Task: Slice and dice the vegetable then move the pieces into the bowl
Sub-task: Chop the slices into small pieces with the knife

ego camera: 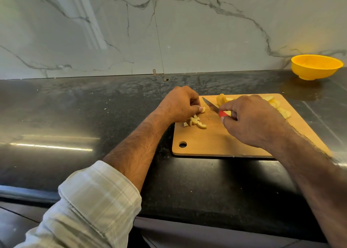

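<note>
While I watched through the head camera, the work stood partway through the dicing. The left hand [183, 105] curled at the near-left part of the cutting board [216, 140], and its fingers [201, 109] pinched a pale piece of vegetable [202, 109] between thumb and the curled fingers. The right hand [251, 120] was wrapped round the red handle of the knife [212, 106], with the blade pointing left and away, its tip near the pinched piece but apart from it.

A small heap of diced bits [196, 123] lay just below the left hand, touching nothing but the board. Uncut slices [277, 107] lay along the far and right side of the board, partly hidden behind the right hand. The yellow bowl [316, 66] stood well apart at the far right of the dark surface [75, 116], against the marble wall; from this angle I saw no pieces in it.

My judgement was that the cut would go best with the piece laid flat and steady on the board, the left fingertips tucked back, and the blade brought down square, since the piece was small and the thumb sat close to where the edge would land. The bits looked slippery and light, so they could scatter. I judged that most of the slices were yet to be diced, and the move to the bowl had not begun.
</note>
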A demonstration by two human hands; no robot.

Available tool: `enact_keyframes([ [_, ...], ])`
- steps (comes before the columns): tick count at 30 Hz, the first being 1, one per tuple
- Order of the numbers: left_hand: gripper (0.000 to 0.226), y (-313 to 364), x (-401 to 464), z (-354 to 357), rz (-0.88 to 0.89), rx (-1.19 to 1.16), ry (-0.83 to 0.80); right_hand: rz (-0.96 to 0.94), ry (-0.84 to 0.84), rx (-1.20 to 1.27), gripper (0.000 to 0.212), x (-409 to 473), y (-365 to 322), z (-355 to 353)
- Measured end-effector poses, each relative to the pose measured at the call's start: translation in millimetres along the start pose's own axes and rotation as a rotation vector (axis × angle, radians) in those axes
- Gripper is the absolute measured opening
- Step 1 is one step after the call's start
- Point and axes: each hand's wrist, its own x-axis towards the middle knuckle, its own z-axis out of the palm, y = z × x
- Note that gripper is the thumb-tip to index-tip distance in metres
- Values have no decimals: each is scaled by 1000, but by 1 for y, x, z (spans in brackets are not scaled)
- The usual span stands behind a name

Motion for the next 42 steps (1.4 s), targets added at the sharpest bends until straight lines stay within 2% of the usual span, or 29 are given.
enact_keyframes([
  [10, 5, 7, 3, 4, -24, 37, -4, -7, -16, -120, 34, -7, -16, 3],
  [20, 8, 9, 2, 3, -37, 30, 6, -4, -220, -350, 22, -12, -43, -3],
  [24, 8, 9, 1, 1, -41, 9, 15, -19, -309, -407, 30, -11, -59, -1],
  [26, 7, 9, -1, 1, -46, -16, 16, -28, -287, -383, 28, -7, -60, 0],
  [28, 6, 9, -1, 0, -52, -40, 17, -31, -215, -327, 14, -1, -52, 5],
  [31, 6, 10, -2, 0, -55, -49, 21, -23, -108, -146, 7, 9, -28, 12],
  [34, 6, 6, -4, -2, -50, -14, 7, 37, -96, 137, 26, 12, -8, 8],
  [36, 5, 2, -5, -6, -38, -17, 22, 43, -48, 245, 29, 8, 0, 3],
  [38, 6, -6, -4, -11, -29, -42, 108, 32, 17, 252, 31, 6, 3, 1],
  [40, 9, -13, -1, -13, -35, -80, 186, 22, 58, 148, 30, 4, 0, 2],
  [42, 15, -17, 2, -10, -40, -111, 194, 26, 56, 32, 32, 5, -2, 5],
])
